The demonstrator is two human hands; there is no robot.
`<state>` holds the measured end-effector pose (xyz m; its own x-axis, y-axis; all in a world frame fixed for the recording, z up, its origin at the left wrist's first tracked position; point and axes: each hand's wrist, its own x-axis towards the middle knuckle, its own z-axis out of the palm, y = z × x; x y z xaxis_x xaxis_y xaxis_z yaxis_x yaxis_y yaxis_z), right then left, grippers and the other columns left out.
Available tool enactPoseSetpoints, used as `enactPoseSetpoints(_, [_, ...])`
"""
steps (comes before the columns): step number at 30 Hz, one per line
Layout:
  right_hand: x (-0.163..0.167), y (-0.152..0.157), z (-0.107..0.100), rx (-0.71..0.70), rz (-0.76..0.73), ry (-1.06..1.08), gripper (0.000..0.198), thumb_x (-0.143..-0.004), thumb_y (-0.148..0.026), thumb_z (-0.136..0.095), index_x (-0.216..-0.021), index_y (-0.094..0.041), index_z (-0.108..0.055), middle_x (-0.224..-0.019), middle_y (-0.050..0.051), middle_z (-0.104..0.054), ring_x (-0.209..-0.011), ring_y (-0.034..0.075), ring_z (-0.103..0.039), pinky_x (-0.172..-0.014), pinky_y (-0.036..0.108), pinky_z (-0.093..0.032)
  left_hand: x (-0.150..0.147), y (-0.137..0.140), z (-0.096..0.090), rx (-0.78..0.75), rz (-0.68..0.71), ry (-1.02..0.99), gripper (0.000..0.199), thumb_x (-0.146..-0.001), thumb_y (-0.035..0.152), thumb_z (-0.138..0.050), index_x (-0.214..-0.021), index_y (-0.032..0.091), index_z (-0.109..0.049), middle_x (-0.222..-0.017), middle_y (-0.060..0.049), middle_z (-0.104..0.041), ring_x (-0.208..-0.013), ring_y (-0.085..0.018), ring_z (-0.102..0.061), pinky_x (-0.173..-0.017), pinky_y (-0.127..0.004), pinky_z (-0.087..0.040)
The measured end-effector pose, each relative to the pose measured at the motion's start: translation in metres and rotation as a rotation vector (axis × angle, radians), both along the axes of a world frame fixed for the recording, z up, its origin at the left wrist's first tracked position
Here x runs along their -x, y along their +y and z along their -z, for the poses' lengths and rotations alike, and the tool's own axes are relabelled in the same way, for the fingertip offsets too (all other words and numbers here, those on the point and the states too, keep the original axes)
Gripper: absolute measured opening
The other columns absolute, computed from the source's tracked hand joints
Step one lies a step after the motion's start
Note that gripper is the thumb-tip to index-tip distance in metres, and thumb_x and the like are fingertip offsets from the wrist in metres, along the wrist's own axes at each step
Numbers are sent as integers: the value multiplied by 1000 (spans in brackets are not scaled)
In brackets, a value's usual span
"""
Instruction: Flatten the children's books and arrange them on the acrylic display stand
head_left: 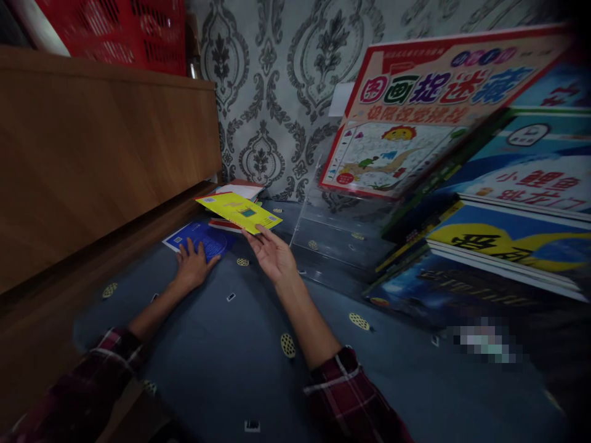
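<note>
Much of the scene is cut off or dim. The red basket (120, 34) runs out of view at the top, above the wooden cabinet (106, 160), and the stack of large books (521, 178) at the right is cropped by the edge and blurred on its lower spines. A patch below that stack is masked by coarse blocks, so what lies there cannot be made out. The picture book (438, 117) leans upright before the patterned wall (258, 92), its lower part close to clear plastic sheeting that is hard to trace.

The yellow booklet (237, 210) lies at the fingertips of the right hand (274, 255), which pinches its near edge, palm turned up; how the fingers sit beneath it is hidden. The booklet overlaps a small pile of booklets (240, 191), mostly covered by it. The blue booklet (210, 240) lies on the dark surface (231, 351), left of and nearer than the yellow one. The left hand (192, 269) rests on it with fingers spread, pressing rather than grasping, and covers part of its near side.
</note>
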<state>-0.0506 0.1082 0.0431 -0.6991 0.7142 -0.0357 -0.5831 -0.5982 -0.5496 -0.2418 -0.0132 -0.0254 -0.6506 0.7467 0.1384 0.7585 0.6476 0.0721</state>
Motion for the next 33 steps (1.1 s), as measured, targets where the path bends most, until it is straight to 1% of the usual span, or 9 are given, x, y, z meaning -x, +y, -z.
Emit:
enactPoseSetpoints(5, [2,-2,3,14,-21,19,12,-85,-10,-69,-97,-10,-70,-106,13,-77,-112,25,-73,-102,32,-59,-14,10,-10,15,-20,-14,85,-99,66,-36,-155,3,-37,-163,-35,-24,-147,-56,-30,-112,-70,-32])
enactPoseSetpoints(9, [5,-3,12,11,-23,11,15,-81,-11,-75,-95,-11,-70,-105,13,-77,-105,25,-75,-99,32,-61,-18,7,-31,-68,-10,6,84,-100,62,-39,-161,6,-24,-168,-30,-14,-152,-51,-21,-110,-71,-36])
enactPoseSetpoints(11, [8,-5,15,13,-27,0,16,-81,-11,-76,-96,-12,-70,-103,11,-78,-102,25,-76,-98,33,-62,-16,11,-45,-155,83,130,79,-101,52,-42,-163,9,-18,-170,-26,-11,-157,-44,-12,-114,-71,-31])
enactPoseSetpoints(14, [13,-11,19,-4,-23,-11,17,-81,-12,-76,-97,-14,-70,-102,8,-79,-96,23,-77,-98,37,-62,-9,25,-60,-191,305,288,71,-99,30,-46,-164,18,-20,-171,-18,-16,-159,-35,-6,-121,-69,-18])
enactPoseSetpoints(17, [17,-21,23,-13,-16,-11,17,-80,-14,-78,-95,-15,-70,-101,7,-79,-90,22,-77,-99,37,-61,1,40,-62,-112,439,235,63,-96,17,-41,-159,22,-37,-166,-15,-34,-156,-32,-25,-123,-62,-19])
enactPoseSetpoints(20, [15,-33,29,-20,-41,-30,19,-77,-15,-81,-94,-15,-70,-99,7,-79,-89,22,-77,-98,39,-61,9,44,-54,-59,468,158,58,-95,14,-38,-150,22,-51,-157,-14,-48,-148,-29,-43,-122,-55,-29])
enactPoseSetpoints(24, [5,-45,34,-34,-57,-61,19,-76,-14,-82,-92,-15,-71,-98,7,-79,-90,21,-76,-94,40,-62,12,33,-48,-40,496,141,60,-92,11,-38,-149,24,-54,-156,-11,-50,-146,-27,-46,-119,-51,-35])
enactPoseSetpoints(29, [-8,-51,38,-42,-61,-85,23,-73,-15,-84,-93,-15,-72,-95,5,-79,-89,20,-75,-88,38,-63,9,12,-55,36,532,116,61,-91,10,-40,-148,24,-54,-155,-11,-52,-145,-27,-47,-119,-49,-36])
enactPoseSetpoints(33, [-20,-55,50,-53,-64,-144,28,-71,-18,-87,-93,-16,-71,-95,6,-79,-91,21,-75,-91,40,-61,0,-3,-54,132,562,81,54,-91,11,-42,-139,24,-62,-142,-11,-65,-133,-26,-59,-116,-48,-38])
